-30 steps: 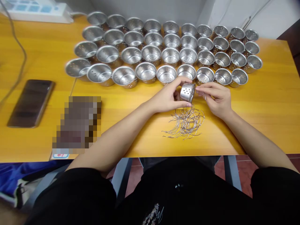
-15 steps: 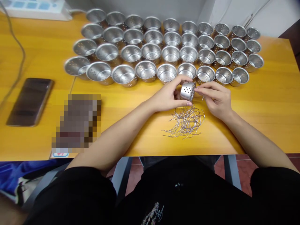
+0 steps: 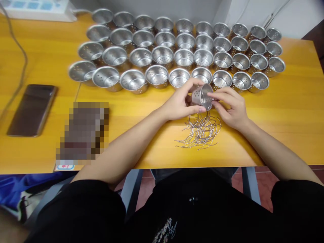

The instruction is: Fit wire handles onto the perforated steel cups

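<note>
A small perforated metal cup point(image 3: 198, 96) is tilted on its side, its mouth turned to the right. My left hand point(image 3: 180, 101) wraps round it from the left, thumb below and fingers above. At the cup's rim, my right hand point(image 3: 231, 106) pinches with thumb and fingertips; a thin wire shows in part there, mostly hidden by the fingers. Just below both hands, a loose pile of curved metal wires point(image 3: 202, 131) lies on the yellow table point(image 3: 157, 152).
Rows of perforated metal cups point(image 3: 157, 76) stand behind my hands. On the left lie a dark phone point(image 3: 31, 109), a blurred-out dark object point(image 3: 82, 131) and a grey cable point(image 3: 24, 64). A white power strip point(image 3: 43, 10) sits at the back left.
The held cup has turned so that its mouth faces more toward me. My right hand has moved slightly left, its fingertips now at the cup's opening.
</note>
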A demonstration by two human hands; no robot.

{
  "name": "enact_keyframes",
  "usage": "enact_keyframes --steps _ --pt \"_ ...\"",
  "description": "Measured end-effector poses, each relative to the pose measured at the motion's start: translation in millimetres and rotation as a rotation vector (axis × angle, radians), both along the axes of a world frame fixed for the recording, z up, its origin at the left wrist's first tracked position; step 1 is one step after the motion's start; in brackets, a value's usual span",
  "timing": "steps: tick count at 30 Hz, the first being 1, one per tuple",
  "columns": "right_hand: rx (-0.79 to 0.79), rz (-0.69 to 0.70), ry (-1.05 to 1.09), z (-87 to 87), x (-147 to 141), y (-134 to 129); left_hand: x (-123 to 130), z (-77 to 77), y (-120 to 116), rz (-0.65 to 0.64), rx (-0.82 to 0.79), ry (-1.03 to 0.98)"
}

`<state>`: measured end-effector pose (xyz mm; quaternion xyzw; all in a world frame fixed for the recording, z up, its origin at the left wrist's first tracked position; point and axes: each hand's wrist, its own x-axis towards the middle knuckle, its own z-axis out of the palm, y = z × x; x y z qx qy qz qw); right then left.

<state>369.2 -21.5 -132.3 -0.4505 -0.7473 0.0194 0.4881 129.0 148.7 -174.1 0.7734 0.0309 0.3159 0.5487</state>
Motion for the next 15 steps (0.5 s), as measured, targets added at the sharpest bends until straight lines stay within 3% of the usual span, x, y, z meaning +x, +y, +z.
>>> enact_keyframes --steps 3,8,15 --pt "-0.101 -0.037 0.169 -6.7 3 0 1 -7.9 3 0.001 -0.033 -0.023" --pt "-0.322 0.016 0.363 -19.8 8 3 1 -18.2 6 0.072 -0.050 -0.015" --pt "-0.445 -0.018 0.525 -4.2 8 1 6 -8.6 3 0.141 -0.045 0.002"
